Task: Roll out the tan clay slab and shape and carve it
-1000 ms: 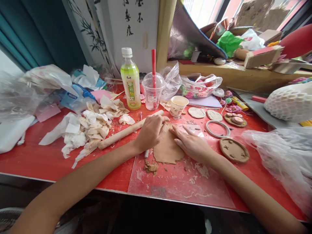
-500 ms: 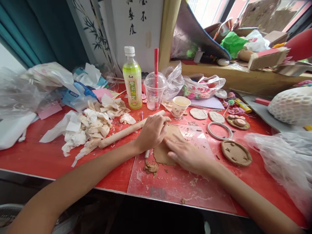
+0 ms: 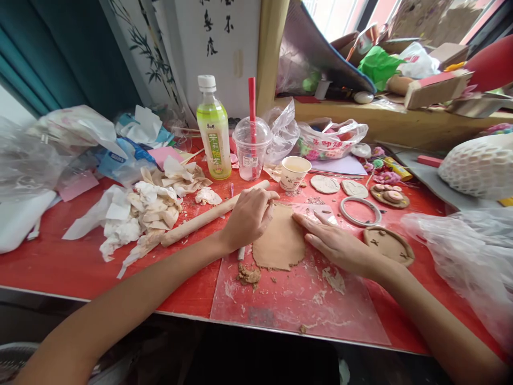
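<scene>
A flat slab of brown clay (image 3: 278,243) lies on a clear plastic sheet (image 3: 276,305). At the slab's left edge, my left hand (image 3: 250,218) is closed with its fingers curled; what it holds, if anything, is hidden. The end of a small pale stick (image 3: 241,253) shows below that hand. My right hand (image 3: 340,243) is open, fingers stretched out, with the fingertips at the slab's right edge. Behind my left hand, a wooden rolling pin (image 3: 200,220) rests diagonally on the red table. A lump of crumbly clay (image 3: 248,275) sits near the slab's lower left.
Crumpled tissues (image 3: 148,211) lie left of the rolling pin. A drink bottle (image 3: 214,133), plastic cup (image 3: 251,149) and paper cup (image 3: 294,174) stand behind. On the right are a ring (image 3: 360,212), a rimmed clay disc (image 3: 388,246) and a plastic bag (image 3: 460,256).
My right hand has slid off the clay slab to the right, uncovering most of its surface. My left hand stays closed in nearly the same place.
</scene>
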{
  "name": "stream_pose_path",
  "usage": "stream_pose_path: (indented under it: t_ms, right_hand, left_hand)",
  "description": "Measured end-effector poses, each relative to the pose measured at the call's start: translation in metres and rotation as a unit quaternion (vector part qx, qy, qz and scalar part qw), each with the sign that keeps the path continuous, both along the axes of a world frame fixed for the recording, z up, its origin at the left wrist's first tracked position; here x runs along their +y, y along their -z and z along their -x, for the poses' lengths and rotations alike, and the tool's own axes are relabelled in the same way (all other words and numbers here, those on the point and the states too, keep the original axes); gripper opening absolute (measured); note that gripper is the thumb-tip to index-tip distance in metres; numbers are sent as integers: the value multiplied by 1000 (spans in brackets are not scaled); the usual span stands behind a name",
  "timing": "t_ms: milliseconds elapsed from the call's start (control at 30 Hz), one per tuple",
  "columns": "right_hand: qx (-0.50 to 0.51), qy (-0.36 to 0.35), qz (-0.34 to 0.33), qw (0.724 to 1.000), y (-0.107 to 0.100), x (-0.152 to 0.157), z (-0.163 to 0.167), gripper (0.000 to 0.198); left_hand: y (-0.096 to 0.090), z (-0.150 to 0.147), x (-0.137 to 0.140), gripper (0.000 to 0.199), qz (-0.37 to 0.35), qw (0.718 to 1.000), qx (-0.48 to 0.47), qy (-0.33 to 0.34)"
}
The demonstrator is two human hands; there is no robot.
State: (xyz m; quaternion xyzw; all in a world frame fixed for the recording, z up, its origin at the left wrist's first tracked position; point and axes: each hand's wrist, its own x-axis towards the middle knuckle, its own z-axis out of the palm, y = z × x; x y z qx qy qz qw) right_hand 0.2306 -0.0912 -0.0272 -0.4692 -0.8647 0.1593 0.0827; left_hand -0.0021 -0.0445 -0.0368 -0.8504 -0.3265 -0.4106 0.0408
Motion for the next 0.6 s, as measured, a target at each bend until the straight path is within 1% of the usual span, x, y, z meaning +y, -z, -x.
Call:
stream_pose_path:
  t_ms: [67, 133, 167, 200, 233, 333, 367, 433, 500, 533, 600]
  right_hand:
    - [17, -63, 28, 997, -6, -11, 2, 51]
    - [40, -136, 68, 988, -9, -19, 4, 48]
    - [48, -151, 84, 984, -9, -20, 5, 47]
    - [51, -145, 91, 984, -9, -20, 4, 47]
    - [51, -120, 87, 988, -8, -18, 3, 47]
    - [44, -14, 40, 998, -4, -12, -1, 48]
    - [44, 2, 27, 999, -3, -11, -2, 48]
    - [47, -12, 30, 998, -5, -12, -1, 49]
    - [65, -60, 67, 994, -9, -16, 0, 47]
    - [84, -77, 91, 989, -11, -18, 1, 46]
    - [151, -71, 125, 978, -15, -22, 3, 45]
  left_hand:
    - [0, 0, 0, 17, 3, 1000, 0, -1]
    - [0, 0, 0, 16, 8, 1000, 2, 0]
    - [0, 0, 0, 15, 9, 1000, 4, 1]
    - [1, 0, 0, 15, 8, 1000, 6, 1]
    - [1, 0, 0, 16, 7, 1000, 7, 1]
    - [0, 0, 0, 16, 3, 1000, 11, -5]
    - [0, 0, 0, 15, 3, 1000, 12, -7]
    - [0, 0, -1, 14, 4, 1000, 13, -6]
    - [0, -1, 0, 14, 3, 1000, 12, -2]
    - [0, -1, 0, 14, 2, 1000, 11, 0]
    - [0, -1, 0, 15, -1, 1000, 10, 4]
